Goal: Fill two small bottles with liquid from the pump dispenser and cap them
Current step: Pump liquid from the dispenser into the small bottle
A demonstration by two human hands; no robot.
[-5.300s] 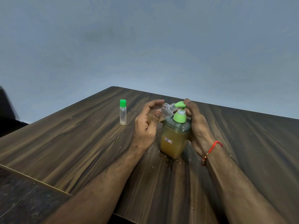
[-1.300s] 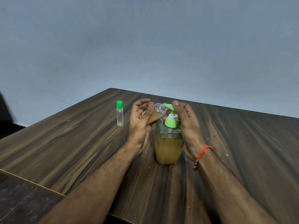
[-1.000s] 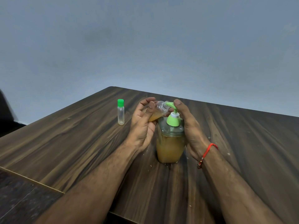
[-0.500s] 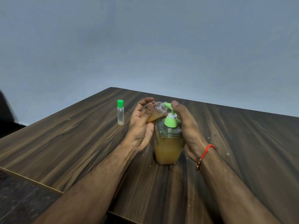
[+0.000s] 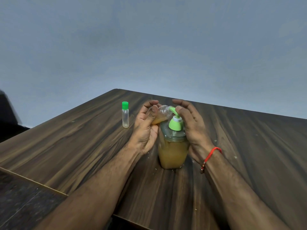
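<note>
A clear pump dispenser (image 5: pixel 172 151) with amber liquid and a green pump head (image 5: pixel 175 122) stands mid-table. My left hand (image 5: pixel 146 127) holds a small uncapped bottle (image 5: pixel 162 114) tilted, its mouth against the green nozzle; amber liquid fills its lower part. My right hand (image 5: pixel 191 123) rests beside the dispenser with the thumb on top of the pump head and the fingers spread. A second small clear bottle (image 5: pixel 125 117) with a green cap stands upright to the left, empty-looking. No loose cap shows.
The dark wood table (image 5: pixel 66 146) has its left edge and near-left corner close by, with a dark floor (image 5: pixel 20 196) below. Small crumbs lie around the dispenser's base. A plain grey wall (image 5: pixel 149 47) rises behind.
The pump head has risen with the white stem now showing, and my right thumb sits higher. The small bottle holds more amber liquid than five seconds ago. The capped bottle has not moved.
</note>
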